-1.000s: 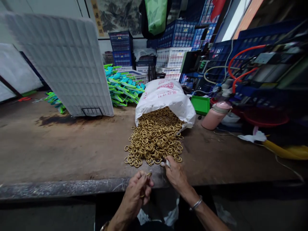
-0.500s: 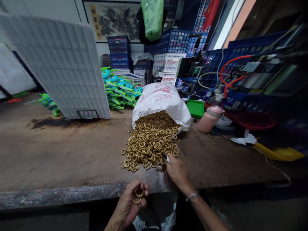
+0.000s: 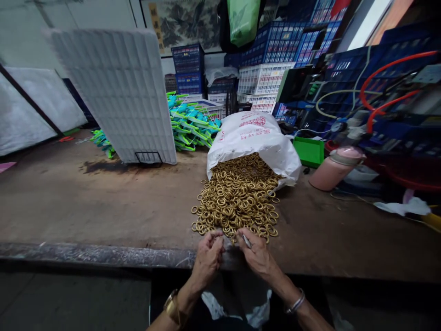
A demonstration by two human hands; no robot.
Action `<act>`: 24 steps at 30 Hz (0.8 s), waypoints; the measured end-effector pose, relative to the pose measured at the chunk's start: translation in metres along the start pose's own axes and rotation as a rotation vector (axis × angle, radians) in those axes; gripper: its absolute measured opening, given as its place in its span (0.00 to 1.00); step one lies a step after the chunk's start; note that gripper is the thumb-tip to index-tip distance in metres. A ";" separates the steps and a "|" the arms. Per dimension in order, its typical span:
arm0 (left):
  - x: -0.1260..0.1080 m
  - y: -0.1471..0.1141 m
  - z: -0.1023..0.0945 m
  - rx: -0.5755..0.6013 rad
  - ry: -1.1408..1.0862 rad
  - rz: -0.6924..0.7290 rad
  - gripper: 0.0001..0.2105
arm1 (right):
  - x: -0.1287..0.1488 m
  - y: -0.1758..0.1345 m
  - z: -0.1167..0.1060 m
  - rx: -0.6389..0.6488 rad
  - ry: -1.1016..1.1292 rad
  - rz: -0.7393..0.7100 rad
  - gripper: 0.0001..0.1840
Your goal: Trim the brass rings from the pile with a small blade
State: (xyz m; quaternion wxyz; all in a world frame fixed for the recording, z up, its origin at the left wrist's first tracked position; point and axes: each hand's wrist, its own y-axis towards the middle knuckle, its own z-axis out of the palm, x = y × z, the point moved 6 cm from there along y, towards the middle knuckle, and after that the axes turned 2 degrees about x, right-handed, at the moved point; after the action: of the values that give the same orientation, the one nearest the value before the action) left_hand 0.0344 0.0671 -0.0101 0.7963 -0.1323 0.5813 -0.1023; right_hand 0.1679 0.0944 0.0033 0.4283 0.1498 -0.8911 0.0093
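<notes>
Both hands (image 3: 234,253) at ring pile (image 3: 236,197), table edge (image 3: 103,255)

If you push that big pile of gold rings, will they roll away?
Probably not far. The gold rings lie flat and heaped, so they would likely slide and spread across the table. They look like metal, so a handful may feel heavy. A ring on edge might roll.

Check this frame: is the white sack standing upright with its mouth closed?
No. The white sack lies on its side on the workbench, mouth open, with brass rings spilling out toward both hands.
</notes>
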 end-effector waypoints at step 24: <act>0.006 0.004 -0.001 0.143 0.164 0.061 0.15 | 0.009 0.009 0.020 0.027 0.236 0.183 0.12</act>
State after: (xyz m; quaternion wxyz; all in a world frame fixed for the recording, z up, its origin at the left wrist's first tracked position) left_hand 0.0357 0.0690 -0.0172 0.7564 -0.0485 0.6394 -0.1295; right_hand 0.1448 0.0978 -0.0012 0.5253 0.0714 -0.8443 0.0777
